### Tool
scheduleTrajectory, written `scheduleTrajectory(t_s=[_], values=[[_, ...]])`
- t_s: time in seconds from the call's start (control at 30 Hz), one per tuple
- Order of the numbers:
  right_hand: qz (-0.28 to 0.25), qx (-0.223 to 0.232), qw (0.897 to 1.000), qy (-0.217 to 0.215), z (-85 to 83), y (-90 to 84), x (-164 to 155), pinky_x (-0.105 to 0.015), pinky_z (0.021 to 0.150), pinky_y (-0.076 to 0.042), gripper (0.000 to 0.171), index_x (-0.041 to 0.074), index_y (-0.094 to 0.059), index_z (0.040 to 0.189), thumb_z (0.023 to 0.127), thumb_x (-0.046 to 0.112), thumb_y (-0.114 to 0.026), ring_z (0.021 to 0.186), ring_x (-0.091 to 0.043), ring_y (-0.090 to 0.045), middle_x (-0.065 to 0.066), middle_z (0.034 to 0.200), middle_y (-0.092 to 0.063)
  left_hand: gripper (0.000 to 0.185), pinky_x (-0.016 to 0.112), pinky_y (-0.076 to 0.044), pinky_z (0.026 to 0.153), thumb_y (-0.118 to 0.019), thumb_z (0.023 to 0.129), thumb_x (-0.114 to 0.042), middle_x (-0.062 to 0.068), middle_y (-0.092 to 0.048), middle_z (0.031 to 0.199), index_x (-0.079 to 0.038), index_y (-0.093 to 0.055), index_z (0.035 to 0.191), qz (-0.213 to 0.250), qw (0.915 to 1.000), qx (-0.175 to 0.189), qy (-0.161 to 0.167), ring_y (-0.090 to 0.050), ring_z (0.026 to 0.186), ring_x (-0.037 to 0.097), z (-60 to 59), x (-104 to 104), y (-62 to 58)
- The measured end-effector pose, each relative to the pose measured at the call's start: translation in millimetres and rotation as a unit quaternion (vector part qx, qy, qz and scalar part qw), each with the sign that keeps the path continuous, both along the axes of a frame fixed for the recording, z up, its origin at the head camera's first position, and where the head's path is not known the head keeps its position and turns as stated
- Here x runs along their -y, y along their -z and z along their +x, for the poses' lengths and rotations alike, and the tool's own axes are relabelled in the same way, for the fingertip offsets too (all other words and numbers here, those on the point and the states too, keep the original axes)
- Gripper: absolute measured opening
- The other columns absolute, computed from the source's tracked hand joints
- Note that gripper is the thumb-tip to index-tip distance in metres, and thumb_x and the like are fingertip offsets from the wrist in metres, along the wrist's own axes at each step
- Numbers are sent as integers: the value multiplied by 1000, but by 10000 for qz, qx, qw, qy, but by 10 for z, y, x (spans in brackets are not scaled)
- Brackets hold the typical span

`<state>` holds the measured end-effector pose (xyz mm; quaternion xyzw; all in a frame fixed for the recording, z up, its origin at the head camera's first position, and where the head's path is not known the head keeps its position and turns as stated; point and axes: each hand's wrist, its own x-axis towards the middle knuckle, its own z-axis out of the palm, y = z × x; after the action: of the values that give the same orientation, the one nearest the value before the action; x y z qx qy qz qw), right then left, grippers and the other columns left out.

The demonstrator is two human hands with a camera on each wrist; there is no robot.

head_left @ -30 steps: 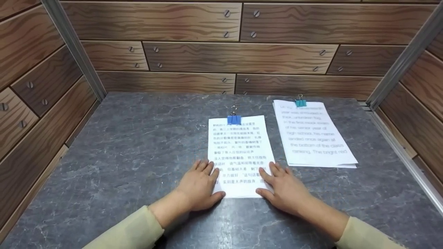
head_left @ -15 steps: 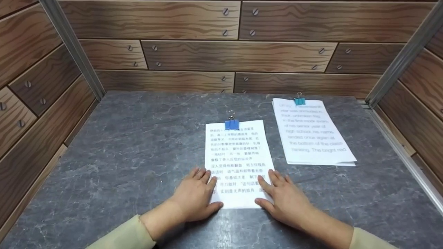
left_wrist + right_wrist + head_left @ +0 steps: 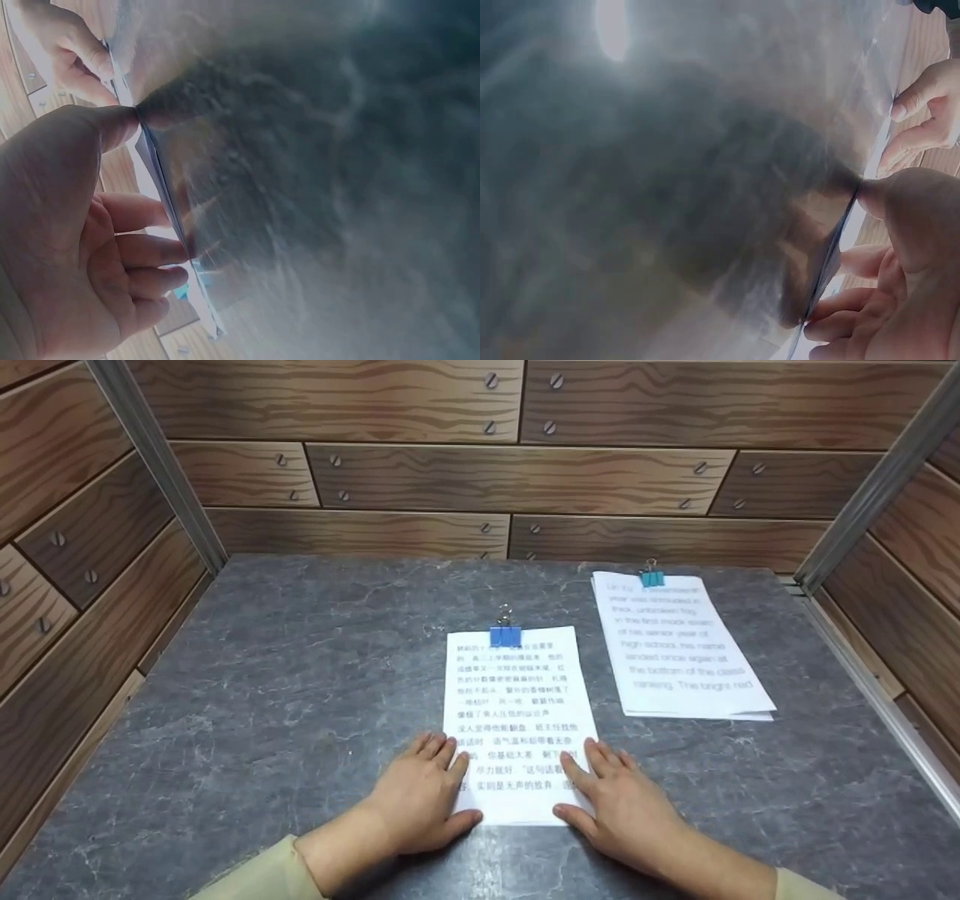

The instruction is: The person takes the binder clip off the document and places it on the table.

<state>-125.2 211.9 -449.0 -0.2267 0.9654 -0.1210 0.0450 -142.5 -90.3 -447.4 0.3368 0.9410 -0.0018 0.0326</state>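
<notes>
a: starting nearest the camera — what are the hands doing?

b: the left hand [image 3: 424, 799] lies at the near left corner of the clipped chinese-text sheets [image 3: 517, 720], fingers nearly straight on top and the thumb against the near edge. the right hand [image 3: 619, 806] mirrors it at the near right corner. neither is wrapped round anything; both lie fairly flat, touching paper and the grey marble-look tabletop [image 3: 300, 675].

a: why flank it like that?

b: my guess is that pressure from both sides keeps the sheets square and stops them from sliding. the left wrist view shows the thumb [image 3: 112, 124] butted against the paper's edge, with the fingers spread along it.

a: and where does the stack sit?

b: flat on the tabletop, about centre, near edge between the hands. a blue binder clip [image 3: 505, 635] grips the far edge, probably so the pages stay together.

a: further back?

b: another stack with english text [image 3: 679, 649] lies apart to the right, untouched, with a teal binder clip [image 3: 652, 577] at its far edge. wood-plank walls [image 3: 517, 480] close off the back.
</notes>
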Motion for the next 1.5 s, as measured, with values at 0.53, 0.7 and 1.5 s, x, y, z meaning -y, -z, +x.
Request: scheduleTrajectory(t_s=[0.53,0.7,1.5], values=[[-652,-859,9933,417,-1034,-339,-267,-66,112,-44,65,2,-57,152,103,42,-70,135,-51,-56,-30,147,-58,79,51,-36,123,-54,104,-63,27,-55,152,2,-58,150,-18,10000,62,58,-50,145,40,-21,8,-13],[-917,-506,9937,396,-1411,-286,-333,-61,115,-43,69,1,-50,157,104,42,-68,139,-45,-54,-24,152,-56,78,51,-37,122,-56,103,-61,28,-56,150,3,-59,148,39,9999,-68,63,-52,143,40,-16,18,-12],[-1067,325,9937,126,-1874,-54,-336,-64,118,-38,69,12,-47,161,103,41,-70,145,-50,-45,-31,155,-49,79,49,-36,123,-53,104,-62,28,-55,151,2,-58,149,45,10000,-27,82,-50,145,40,-32,18,4]])
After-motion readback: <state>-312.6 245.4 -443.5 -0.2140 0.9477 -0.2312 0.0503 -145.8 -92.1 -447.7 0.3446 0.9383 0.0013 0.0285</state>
